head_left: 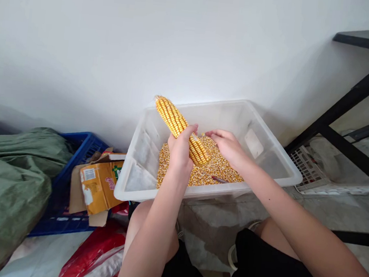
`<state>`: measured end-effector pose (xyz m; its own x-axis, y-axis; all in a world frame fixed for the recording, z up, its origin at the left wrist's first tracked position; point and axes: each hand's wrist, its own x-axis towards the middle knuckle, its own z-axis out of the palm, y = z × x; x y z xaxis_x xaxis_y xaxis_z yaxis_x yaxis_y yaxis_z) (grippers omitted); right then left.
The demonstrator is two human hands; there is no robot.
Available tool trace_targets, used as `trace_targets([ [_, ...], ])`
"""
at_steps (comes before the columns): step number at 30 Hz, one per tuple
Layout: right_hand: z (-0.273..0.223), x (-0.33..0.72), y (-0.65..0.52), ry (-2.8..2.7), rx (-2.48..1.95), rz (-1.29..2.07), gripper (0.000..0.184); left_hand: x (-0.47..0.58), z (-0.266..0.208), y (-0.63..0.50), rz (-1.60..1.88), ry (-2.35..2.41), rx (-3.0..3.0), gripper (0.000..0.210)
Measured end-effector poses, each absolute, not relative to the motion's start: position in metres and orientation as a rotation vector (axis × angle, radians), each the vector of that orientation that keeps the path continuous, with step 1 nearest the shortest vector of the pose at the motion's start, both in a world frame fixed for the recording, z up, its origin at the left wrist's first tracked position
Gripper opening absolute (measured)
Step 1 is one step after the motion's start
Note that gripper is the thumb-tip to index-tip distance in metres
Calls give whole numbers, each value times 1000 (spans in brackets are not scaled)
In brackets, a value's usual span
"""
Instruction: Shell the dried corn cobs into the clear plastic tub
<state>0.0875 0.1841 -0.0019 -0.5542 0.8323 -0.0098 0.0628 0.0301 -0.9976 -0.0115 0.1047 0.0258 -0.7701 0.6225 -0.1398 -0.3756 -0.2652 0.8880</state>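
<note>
My left hand (181, 149) is wrapped round the middle of an ear of corn (171, 115). The cob slants over a white plastic bin (267, 157), its far tip pointing up and left and its near end low over loose corn kernels (174, 172). My right hand (225, 144) hovers just right of the cob, apart from it, with fingers loosely stretched towards the left. A small yellow bit shows by its fingertips; I cannot tell whether they touch it. On the kernels lies a thin dark reddish stick-like tool (220, 180), its kind unclear.
Left of the bin are a torn orange carton (102, 183), a blue plastic crate (63, 214) and a large green sack (10, 182). A red bag (92, 251) lies lower down. A black metal frame (344, 101) and a white basket (308, 168) stand at the right. Behind rises a white wall (181, 38).
</note>
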Motion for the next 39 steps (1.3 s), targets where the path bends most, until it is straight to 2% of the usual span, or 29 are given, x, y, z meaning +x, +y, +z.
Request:
trace_targets([
  [2,3,95,185,-1722,-872,1608,25,-15,26,104,2098,1358,301,37],
  [6,15,102,170,-1860,-724,1872,45,-16,25,105,2101,1267,244,38],
  [12,16,94,149,-1900,-661,1850,53,-6,27,109,2088,1207,255,44],
  [20,17,93,149,-1949,-649,1650,47,1,29,103,2055,1066,373,53],
  [25,24,93,149,-2055,-750,1601,51,3,28,103,2080,1080,393,59],
  [32,30,84,156,-2229,-981,1243,64,7,25,106,2086,1142,437,51],
  [39,21,82,161,-2093,-881,1170,46,10,25,106,2105,1099,509,60],
])
